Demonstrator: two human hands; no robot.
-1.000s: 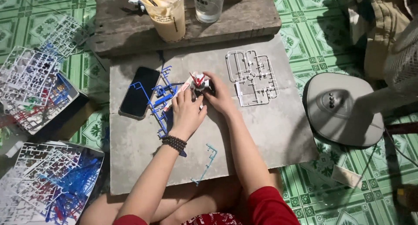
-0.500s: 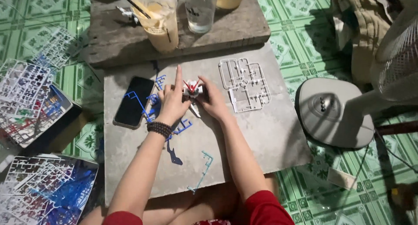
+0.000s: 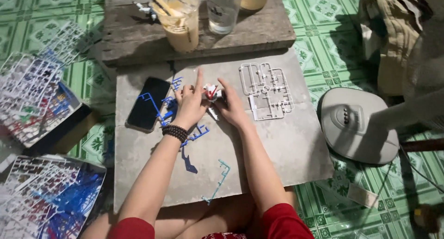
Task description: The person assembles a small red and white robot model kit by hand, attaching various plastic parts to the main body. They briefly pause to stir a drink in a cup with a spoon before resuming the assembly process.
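Both hands' grip, left hand (image 3: 190, 105) & right hand (image 3: 231, 107), on small white/red model part (image 3: 212, 92)

My grey concrete slab (image 3: 286, 151) has a black phone (image 3: 148, 103) near its left edge, white plastic parts frame (image 3: 267, 90) top right, teal sprue strip (image 3: 217, 182) at the bottom edge.

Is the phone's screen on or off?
Off. The phone lies flat on the grey board beside the left hand, and its screen is plain black with nothing lit.
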